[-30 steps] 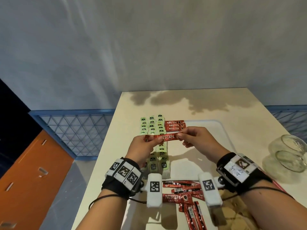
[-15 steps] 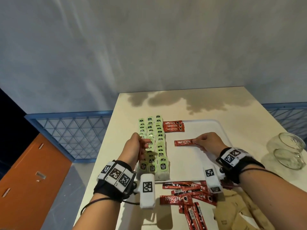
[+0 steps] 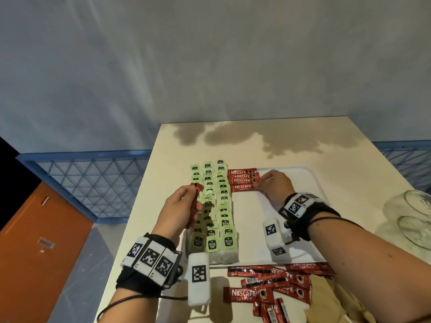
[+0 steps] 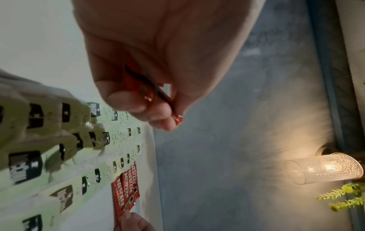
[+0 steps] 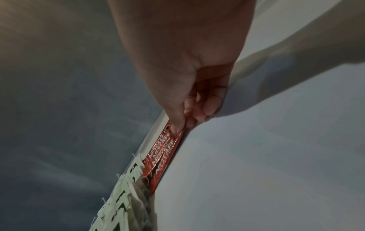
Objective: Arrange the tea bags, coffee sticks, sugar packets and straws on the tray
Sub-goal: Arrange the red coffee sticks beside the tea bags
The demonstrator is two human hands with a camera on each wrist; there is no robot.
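Note:
A white tray (image 3: 256,217) holds three columns of green tea bags (image 3: 215,206) along its left side. Three red coffee sticks (image 3: 243,176) lie in a row at the tray's far end. My right hand (image 3: 262,183) pinches the right end of a fourth coffee stick (image 3: 242,187), which lies just below them; the right wrist view shows my fingertips (image 5: 178,125) on that stick (image 5: 168,148). My left hand (image 3: 193,194) hovers over the left tea bag column and grips a few more coffee sticks (image 3: 194,206) upright, seen also in the left wrist view (image 4: 154,93).
Several loose coffee sticks (image 3: 268,285) lie on the table in front of the tray, with brown sugar packets (image 3: 331,304) to their right. Glass jars (image 3: 410,217) stand at the table's right edge. The table's left edge drops off beside my left wrist.
Both hands held one coffee stick over the tea bags. My right hand carried it to the far row and set it below the others. My left hand drew back with its bundle.

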